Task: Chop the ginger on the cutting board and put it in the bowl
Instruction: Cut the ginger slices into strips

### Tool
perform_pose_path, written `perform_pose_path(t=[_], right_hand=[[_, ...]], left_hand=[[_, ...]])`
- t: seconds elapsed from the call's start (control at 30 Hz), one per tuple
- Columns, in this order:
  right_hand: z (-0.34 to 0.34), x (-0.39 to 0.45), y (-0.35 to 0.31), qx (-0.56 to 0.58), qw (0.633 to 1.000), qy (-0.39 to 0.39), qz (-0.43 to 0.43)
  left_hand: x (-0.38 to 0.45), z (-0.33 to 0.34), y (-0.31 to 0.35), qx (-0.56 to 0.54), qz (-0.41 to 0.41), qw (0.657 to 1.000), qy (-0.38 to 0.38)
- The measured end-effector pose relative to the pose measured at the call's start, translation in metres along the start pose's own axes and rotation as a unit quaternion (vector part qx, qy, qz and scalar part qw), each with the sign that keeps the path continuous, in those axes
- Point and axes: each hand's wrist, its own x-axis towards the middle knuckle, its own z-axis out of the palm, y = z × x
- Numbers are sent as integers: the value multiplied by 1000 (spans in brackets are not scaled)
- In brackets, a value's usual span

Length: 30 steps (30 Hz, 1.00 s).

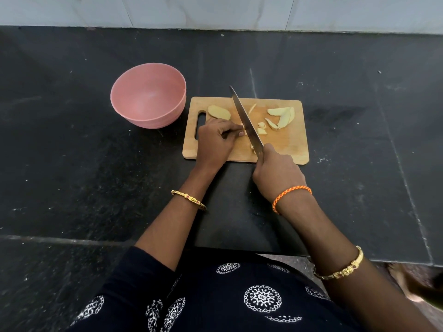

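Observation:
A wooden cutting board [285, 147] lies on the black counter. On it are a large peeled ginger piece [218, 112] at the left, several ginger slices [282, 116] at the right and small cut bits [261, 128] in the middle. My right hand [275, 171] grips the handle of a long knife [244, 118], whose blade slants across the board. My left hand [217, 140] pinches a small ginger piece against the board right beside the blade; that piece is mostly hidden by my fingers. A pink bowl [148, 95] stands left of the board with nothing visible inside.
The black stone counter [72, 140] stretches wide to both sides. A pale tiled wall [215, 10] runs along its far edge. The counter's near edge is at my waist, with floor showing at the lower right.

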Motion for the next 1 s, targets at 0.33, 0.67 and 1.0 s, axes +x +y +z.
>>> perform_pose_path(t=[0.33,0.67,1.0], right_hand=[[-9,-6,7,-19,997,-67,17],[-10,-10,51,150,988,34,4],[-5,4,63,217,974,67,7]], left_hand=[[0,0,4,11,-5,1000,10],[-3,1,12,32,-7,999,-3],[-23,-10,31,159,173,943,-238]])
